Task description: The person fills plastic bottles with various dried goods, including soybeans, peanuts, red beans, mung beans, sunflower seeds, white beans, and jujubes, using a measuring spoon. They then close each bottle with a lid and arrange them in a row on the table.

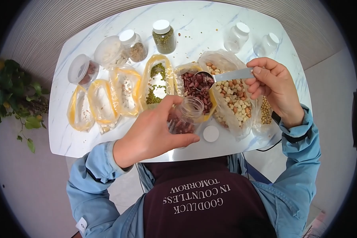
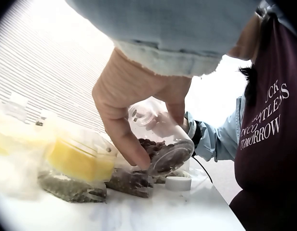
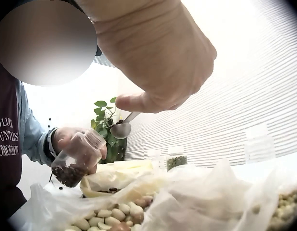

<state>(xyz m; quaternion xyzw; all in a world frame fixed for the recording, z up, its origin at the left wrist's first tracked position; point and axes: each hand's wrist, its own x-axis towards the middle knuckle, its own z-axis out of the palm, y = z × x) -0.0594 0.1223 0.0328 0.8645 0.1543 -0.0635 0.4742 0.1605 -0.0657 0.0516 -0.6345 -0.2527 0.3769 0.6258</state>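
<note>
My left hand (image 1: 150, 131) grips a clear open-mouthed jar (image 1: 183, 123) partly filled with dark red beans; in the left wrist view the jar (image 2: 165, 130) is tilted, beans lying toward its base. The right hand (image 1: 275, 85) pinches the handle of a metal scoop (image 1: 232, 75), whose bowl holds red beans. That bowl is over the bag of red beans (image 1: 197, 97), up and to the right of the jar's mouth. In the right wrist view the scoop (image 3: 121, 130) is level with the jar mouth, apart from it.
A white lid (image 1: 211, 134) lies right of the jar. Bags of mixed nuts (image 1: 236, 105), green beans (image 1: 150, 93) and pale contents (image 1: 127, 89) stand alongside. Behind are a jar of green beans (image 1: 164, 39), other filled containers and two empty-looking jars (image 1: 235, 41). A plant (image 1: 20, 95) is at left.
</note>
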